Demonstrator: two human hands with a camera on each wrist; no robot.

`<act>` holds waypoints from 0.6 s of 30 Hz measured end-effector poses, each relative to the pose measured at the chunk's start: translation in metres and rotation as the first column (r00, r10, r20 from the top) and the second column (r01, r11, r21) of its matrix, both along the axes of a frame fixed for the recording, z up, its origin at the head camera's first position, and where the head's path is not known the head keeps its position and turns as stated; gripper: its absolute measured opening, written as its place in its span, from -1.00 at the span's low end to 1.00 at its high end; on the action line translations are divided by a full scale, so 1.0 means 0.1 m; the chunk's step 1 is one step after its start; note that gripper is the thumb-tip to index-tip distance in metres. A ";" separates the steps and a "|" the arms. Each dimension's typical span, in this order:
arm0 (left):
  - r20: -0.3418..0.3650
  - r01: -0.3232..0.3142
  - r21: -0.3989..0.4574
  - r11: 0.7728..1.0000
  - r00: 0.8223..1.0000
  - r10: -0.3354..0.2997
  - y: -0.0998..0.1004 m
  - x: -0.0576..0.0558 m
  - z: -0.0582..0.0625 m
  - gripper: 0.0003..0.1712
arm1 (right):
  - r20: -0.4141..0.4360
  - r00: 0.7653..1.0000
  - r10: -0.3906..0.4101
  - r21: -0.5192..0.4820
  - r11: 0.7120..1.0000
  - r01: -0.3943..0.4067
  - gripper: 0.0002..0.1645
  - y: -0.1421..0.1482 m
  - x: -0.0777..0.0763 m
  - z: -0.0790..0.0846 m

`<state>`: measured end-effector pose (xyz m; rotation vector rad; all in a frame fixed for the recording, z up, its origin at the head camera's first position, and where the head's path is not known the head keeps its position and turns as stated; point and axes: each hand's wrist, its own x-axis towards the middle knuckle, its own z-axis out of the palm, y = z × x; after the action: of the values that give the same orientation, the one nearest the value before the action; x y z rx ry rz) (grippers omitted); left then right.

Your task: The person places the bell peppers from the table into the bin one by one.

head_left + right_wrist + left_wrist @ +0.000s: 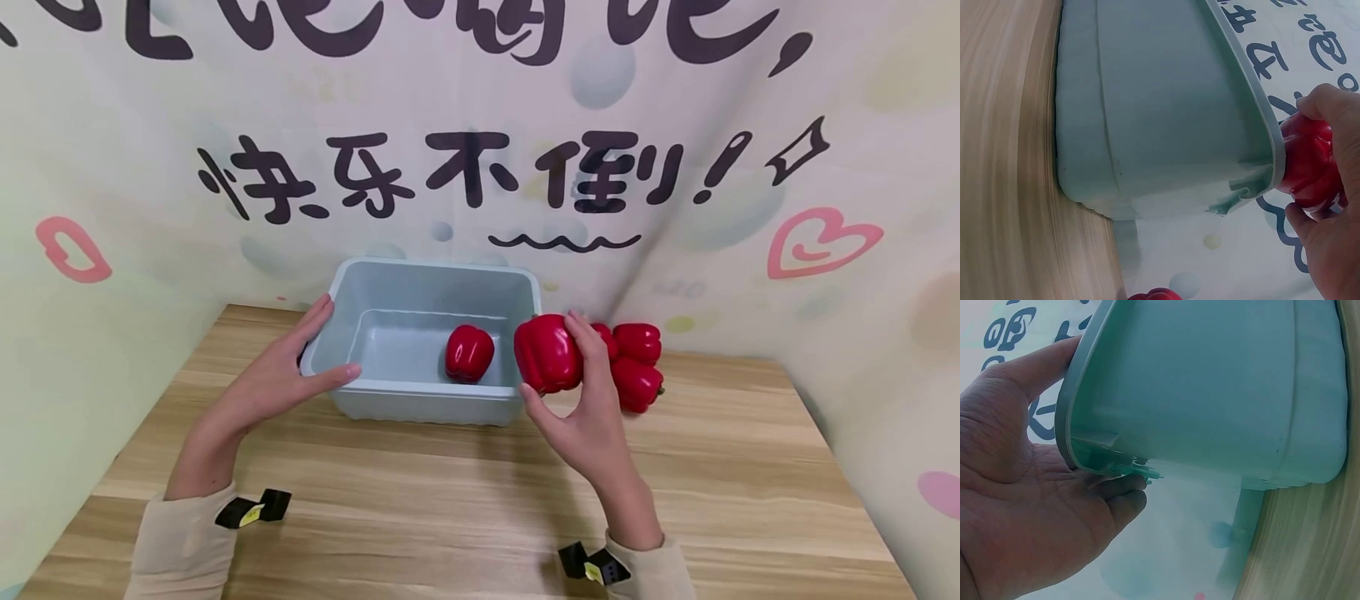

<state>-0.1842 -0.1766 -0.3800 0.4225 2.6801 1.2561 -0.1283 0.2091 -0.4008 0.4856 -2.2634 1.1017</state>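
A light blue-grey plastic bin (427, 400) stands on the table, with one red bell pepper (469, 353) lying inside it. My left hand (277, 375) grips the bin's left end, thumb over the front rim; in the left wrist view, fingers of the left hand (1041, 487) reach under the lip. Between thumb and fingers, my right hand (592, 417) holds another red bell pepper (549, 353) at the bin's right rim. The right wrist view shows this held pepper (1310, 162) right beside the rim, the hand around its outer side.
Several more red bell peppers (637, 383) lie in a cluster right of the bin, partly behind my right hand. The wood-grain table (420, 517) meets a printed cloth backdrop (420, 225) close behind the bin.
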 end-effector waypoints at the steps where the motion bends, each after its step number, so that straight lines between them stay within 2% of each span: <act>1: -0.002 0.000 -0.001 1.000 1.000 0.000 0.00 0.00 0.00 0.27 | 0.001 1.000 0.004 -0.002 1.000 -0.004 0.26 -0.01 0.00 0.00; 18: -0.007 -0.002 -0.003 1.000 1.000 0.002 -0.01 0.00 0.00 0.26 | 0.032 0.999 0.004 0.020 1.000 -0.004 0.30 -0.06 0.00 -0.02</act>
<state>-0.1844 -0.1771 -0.3800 0.4242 2.6887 1.2534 -0.1288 0.2028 -0.4028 0.4841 -2.3042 1.0975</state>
